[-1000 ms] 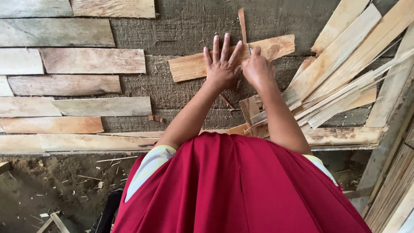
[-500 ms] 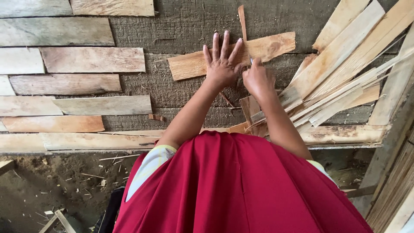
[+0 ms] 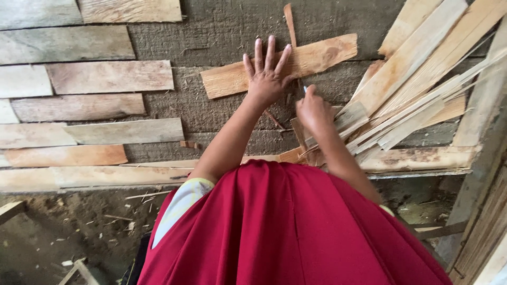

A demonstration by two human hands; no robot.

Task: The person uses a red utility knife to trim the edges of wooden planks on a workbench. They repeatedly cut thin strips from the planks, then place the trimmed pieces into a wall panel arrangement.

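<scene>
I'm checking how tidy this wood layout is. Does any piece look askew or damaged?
Yes. The veneer sheet under the left hand lies tilted, with ragged ends, unlike the straight rows of sheets to the left. The pile of strips at right is jumbled.

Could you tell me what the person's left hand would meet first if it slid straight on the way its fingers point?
The left hand lies flat on a pale wood strip, fingers spread and pointing up the picture. Straight on, it would probably cross the strip's far edge onto the bare grey work surface; nothing else shows there.
</scene>
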